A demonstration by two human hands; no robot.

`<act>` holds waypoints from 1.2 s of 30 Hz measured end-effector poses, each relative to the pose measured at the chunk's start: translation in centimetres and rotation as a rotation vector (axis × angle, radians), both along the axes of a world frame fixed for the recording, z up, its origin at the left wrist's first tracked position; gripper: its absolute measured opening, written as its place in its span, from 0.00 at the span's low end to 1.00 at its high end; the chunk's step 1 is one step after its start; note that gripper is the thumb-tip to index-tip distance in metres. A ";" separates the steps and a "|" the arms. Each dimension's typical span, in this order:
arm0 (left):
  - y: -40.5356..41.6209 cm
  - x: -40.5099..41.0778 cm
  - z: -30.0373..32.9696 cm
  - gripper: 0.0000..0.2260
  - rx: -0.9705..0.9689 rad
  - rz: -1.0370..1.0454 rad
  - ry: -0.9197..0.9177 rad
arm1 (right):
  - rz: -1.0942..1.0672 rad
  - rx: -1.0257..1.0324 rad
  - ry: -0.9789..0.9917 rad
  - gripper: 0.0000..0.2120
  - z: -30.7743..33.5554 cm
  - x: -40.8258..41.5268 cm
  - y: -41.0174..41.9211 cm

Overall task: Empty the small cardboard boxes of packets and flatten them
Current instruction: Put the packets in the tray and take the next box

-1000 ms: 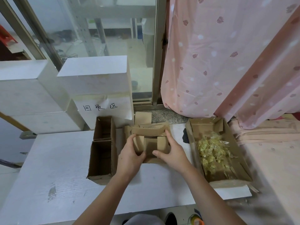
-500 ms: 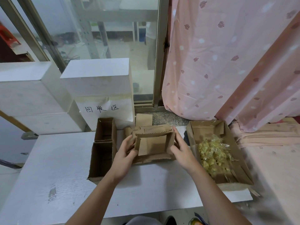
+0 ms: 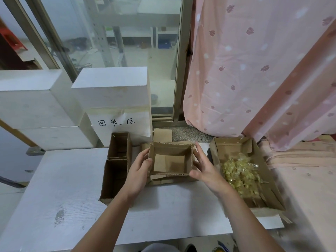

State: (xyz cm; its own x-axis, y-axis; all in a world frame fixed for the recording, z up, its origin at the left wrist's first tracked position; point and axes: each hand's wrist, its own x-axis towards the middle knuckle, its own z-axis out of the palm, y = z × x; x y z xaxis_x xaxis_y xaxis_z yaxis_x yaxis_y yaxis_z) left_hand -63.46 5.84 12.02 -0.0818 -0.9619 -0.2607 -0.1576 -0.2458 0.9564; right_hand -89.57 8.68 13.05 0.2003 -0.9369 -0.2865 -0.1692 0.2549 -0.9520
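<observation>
Since half a second ago both hands have slid outward along the small cardboard box (image 3: pixel 171 159), which now stands squared up and open-topped instead of half folded. One second ago the same hands were pressing its flaps inward over the middle.

Left hand (image 3: pixel 139 171): its fingers (image 3: pixel 145 155) curl round the box's left wall, so it grips that side. Right hand (image 3: pixel 203 166): its fingers (image 3: pixel 199 151) lie nearly straight against the right wall, thumb down by the near corner, pressing and not clasping. Between the two sets of fingers the box looks empty of packets, with one loose flap lying on its floor.

Corrugated board of this kind should be light and fairly stiff across the flutes, yet it gives readily along its creases. Its edges are dry and rough, so slipping seems unlikely. The best hold is probably on two opposite walls near the corners, pushing them askew so the box collapses along its folds.

Under and just behind the fingers lie flattened cardboard pieces (image 3: pixel 162 135). Just left of the left fingers stand two empty open boxes (image 3: pixel 116 166), end to end. Right of the right fingers, a little apart, a larger cardboard tray (image 3: pixel 271 193) holds the clear yellowish packets (image 3: pixel 240 171). All of it rests on a white table (image 3: pixel 72 188); beyond the fingers are white blocks (image 3: pixel 112 93), one with a handwritten label, and a pink curtain (image 3: pixel 254 70).
</observation>
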 end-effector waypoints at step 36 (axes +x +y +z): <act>0.5 -0.7 0.5 0.37 -0.333 0.022 -0.227 | -0.281 -0.189 0.198 0.53 -1.4 0.5 0.6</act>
